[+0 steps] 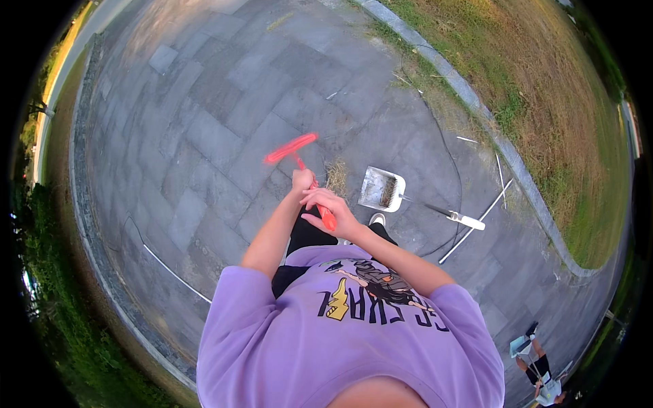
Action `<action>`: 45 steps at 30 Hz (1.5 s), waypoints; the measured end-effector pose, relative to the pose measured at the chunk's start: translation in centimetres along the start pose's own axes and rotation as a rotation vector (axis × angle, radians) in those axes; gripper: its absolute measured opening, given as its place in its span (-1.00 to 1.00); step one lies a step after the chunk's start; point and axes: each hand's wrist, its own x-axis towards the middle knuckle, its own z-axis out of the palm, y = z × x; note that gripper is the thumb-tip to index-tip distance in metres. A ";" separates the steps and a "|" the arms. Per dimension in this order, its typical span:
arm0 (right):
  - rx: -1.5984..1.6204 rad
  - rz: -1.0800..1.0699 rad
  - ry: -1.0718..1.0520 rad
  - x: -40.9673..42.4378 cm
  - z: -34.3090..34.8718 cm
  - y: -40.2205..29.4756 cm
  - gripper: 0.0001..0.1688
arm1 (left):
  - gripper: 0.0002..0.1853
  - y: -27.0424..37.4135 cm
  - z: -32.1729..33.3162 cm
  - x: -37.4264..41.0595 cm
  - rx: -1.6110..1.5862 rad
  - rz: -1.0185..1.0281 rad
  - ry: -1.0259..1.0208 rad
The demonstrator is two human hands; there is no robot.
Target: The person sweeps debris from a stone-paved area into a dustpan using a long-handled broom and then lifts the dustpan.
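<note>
A red broom (292, 148) with a wide, motion-blurred head is held out in front of me over grey paving. My left hand (304, 181) is closed around its shaft below the upper end. Near the top of the handle, my right hand (334, 208) grips loosely, fingers partly spread and thumb beneath. Just beyond my hands lies a small heap of dry grass (336, 176), partly hidden by them. To its right, a white long-handled dustpan (400, 196) with a toothed rear edge rests on the ground, with some brown debris inside. Its handle (469, 222) points right.
A black cable (455, 166) curves across the paving on the right. Several thin white rods lie about, including a long rod (477, 220) near the dustpan handle. A stone kerb (472, 99) borders the grass. At lower right, another person (543, 370) has a dustpan.
</note>
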 end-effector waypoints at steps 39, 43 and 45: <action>-0.284 0.327 0.865 4.9 17.0 2.6 -0.76 | -0.82 1.3 -6.2 10.9 0.625 1.217 -1.371; -0.234 0.445 0.935 3.8 17.1 3.6 -0.84 | -0.84 -0.1 -5.8 11.6 0.638 1.090 -1.529; -0.266 0.456 0.892 2.0 16.8 2.6 -0.89 | -0.77 -1.8 -5.1 9.3 0.638 1.163 -1.525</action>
